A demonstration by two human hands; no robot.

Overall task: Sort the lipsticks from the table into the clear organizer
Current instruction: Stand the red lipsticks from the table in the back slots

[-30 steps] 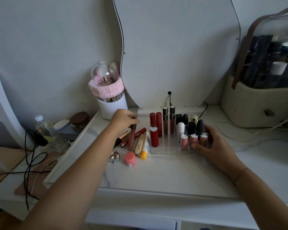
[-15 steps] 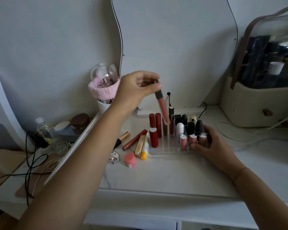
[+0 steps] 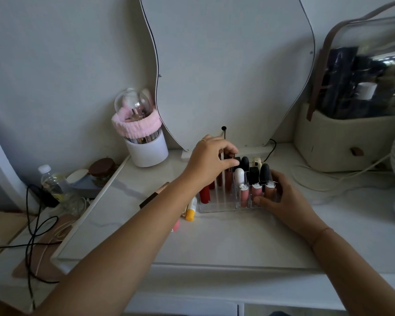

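Several loose lipsticks [image 3: 190, 210] are lying on the bench [image 3: 226, 242] left of the clear organizer [image 3: 214, 207], long axes running roughly front to back; the right hand [image 3: 287, 204] is gripping the organizer's front right corner. Farther back, the left hand [image 3: 209, 163] is clamping its grip on a peach gloss tube [image 3: 229, 180] standing upright in a rear slot; the loose ones are lying nearer this hand.

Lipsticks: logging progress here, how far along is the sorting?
Done: the clear organizer holds many upright tubes. In hand: the left hand grips a pink gloss tube in a slot; the right hand holds the organizer. Left: a yellow-capped tube and a rose-gold lipstick on the table.
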